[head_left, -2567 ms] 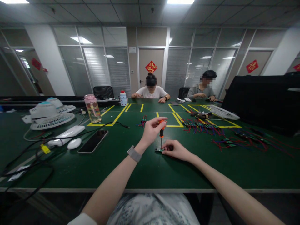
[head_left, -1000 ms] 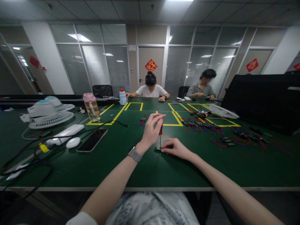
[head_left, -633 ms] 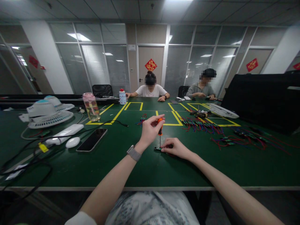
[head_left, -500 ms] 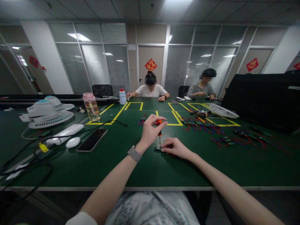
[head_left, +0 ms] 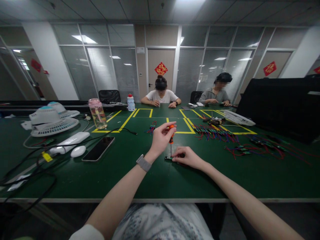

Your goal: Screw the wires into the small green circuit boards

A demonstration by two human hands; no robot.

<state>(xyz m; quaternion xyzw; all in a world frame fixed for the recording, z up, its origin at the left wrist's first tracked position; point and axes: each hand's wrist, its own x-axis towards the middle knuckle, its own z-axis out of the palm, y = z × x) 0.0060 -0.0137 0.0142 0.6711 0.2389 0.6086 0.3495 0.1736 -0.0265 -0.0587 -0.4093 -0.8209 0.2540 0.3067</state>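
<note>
My left hand (head_left: pixel 162 137) is closed round the handle of an orange-and-black screwdriver (head_left: pixel 171 137), which stands upright. Its thin shaft reaches down to a small green circuit board (head_left: pixel 168 158) lying on the green table (head_left: pixel 140 181). With fingers pinched at the board's right end, my right hand (head_left: pixel 188 157) holds it against the tabletop. The fingers cover that end of the board, and I cannot make out what the screwdriver tip touches.
Several wired circuit boards (head_left: pixel 215 132) lie to the right, with more loose wired boards (head_left: pixel 262 144) nearer. A phone (head_left: pixel 98 149), mouse (head_left: pixel 78 151), power strip (head_left: pixel 70 142), bottle (head_left: pixel 97 113) and fans (head_left: pixel 53 121) stand left. Two people sit across the table; a black monitor (head_left: pixel 280 106) is at right.
My left fingers have shifted slightly on the screwdriver, and more of its handle shows. The board and my right hand stay put. Across the table, a person's hand has moved inward.
</note>
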